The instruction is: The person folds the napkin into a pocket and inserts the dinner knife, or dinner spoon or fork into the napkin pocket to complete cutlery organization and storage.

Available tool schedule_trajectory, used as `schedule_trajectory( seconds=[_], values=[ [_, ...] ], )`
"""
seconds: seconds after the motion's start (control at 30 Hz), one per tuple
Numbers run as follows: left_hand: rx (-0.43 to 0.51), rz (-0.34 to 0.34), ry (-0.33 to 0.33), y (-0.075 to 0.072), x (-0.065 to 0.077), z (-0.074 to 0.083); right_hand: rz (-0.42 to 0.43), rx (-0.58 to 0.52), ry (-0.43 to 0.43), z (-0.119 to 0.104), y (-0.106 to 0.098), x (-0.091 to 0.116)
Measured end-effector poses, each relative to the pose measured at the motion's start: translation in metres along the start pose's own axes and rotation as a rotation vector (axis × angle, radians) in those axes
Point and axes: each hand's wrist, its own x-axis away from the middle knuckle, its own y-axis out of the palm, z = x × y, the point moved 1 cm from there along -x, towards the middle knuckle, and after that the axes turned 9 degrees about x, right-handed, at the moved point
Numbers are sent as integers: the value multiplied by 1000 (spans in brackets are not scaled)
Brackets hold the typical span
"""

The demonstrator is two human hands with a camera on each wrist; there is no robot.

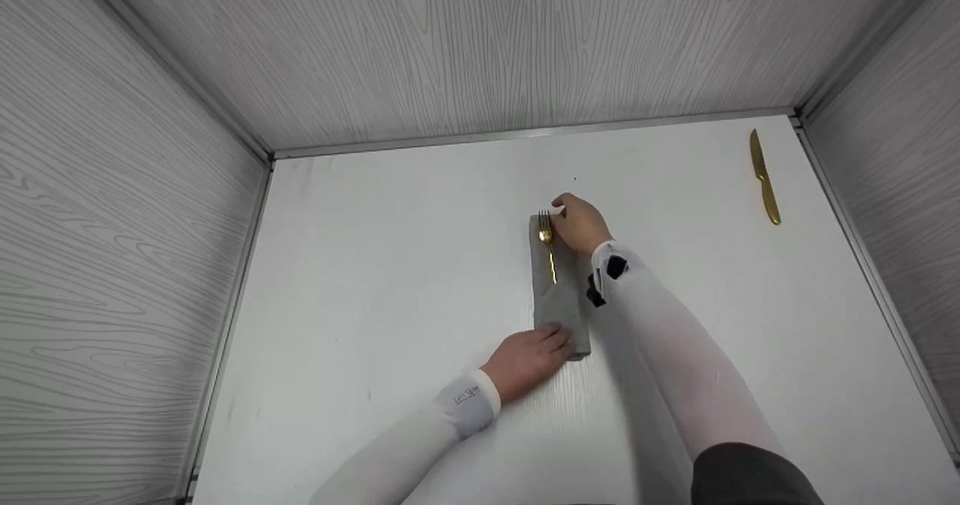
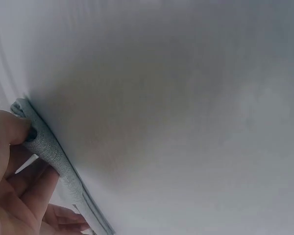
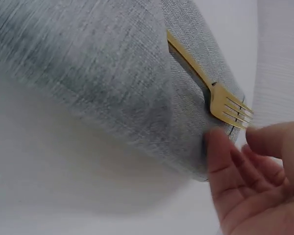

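Observation:
A folded grey cloth napkin (image 1: 546, 263) lies lengthwise on the white table. A gold fork (image 1: 548, 241) is tucked into its fold, handle partly hidden under the cloth, with tines at the far end. My left hand (image 1: 528, 361) holds the napkin's near end; in the left wrist view the thumb (image 2: 20, 128) lies against the cloth's edge with fingers beside it. At the far end is my right hand (image 1: 584, 224). In the right wrist view its index finger (image 3: 218, 152) touches the cloth beside the fork, while the thumb (image 3: 269, 139) is right by the tine tips.
A gold knife (image 1: 764, 178) lies on the white table (image 1: 375, 265) at the far right. Grey wood-grain panels (image 1: 480, 47) stand along the back and both sides, with metal edging where they meet the table.

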Motion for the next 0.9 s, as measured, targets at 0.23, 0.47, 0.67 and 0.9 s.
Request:
schedule_trajectory(
  seconds=[0.23,0.47,0.67,0.9],
  values=[
    [19,4,12,1,-1,2,56,53,-98,7,7,-4],
    [-8,-34,15,-2,-1,0,51,-86,-18,9,1,-1],
    [-31,-50,22,-1,0,-2,-32,-55,-26,6,1,4],
    [-28,-32,21,1,4,-2,-88,-30,-3,3,4,9]
  ],
)
